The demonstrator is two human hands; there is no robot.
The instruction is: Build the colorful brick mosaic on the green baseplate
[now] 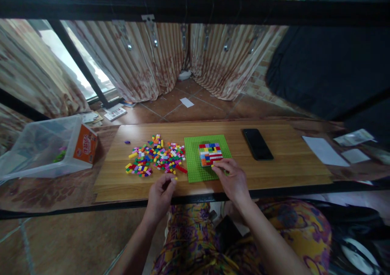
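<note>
A green studded baseplate (191, 174) lies on the wooden board, and a multicoloured block of toy bricks (210, 154) stands on it. My right hand (234, 179) is closed in a pinch on a small yellow brick (213, 166) at the block's near edge. Whether that brick touches the block I cannot tell. My left hand (160, 193) is over the board's front edge, thumb and forefinger pinched by a tiny yellow brick (176, 178). Just beyond it spreads a loose pile of bricks (158, 155) in many colours, left of the baseplate.
A black phone (257, 144) lies right of the baseplate on the wooden board (292, 161). A clear plastic bin (51, 145) with an orange label stands at the left. White papers (325, 150) are at the right. A small purple piece (127, 142) sits apart from the pile.
</note>
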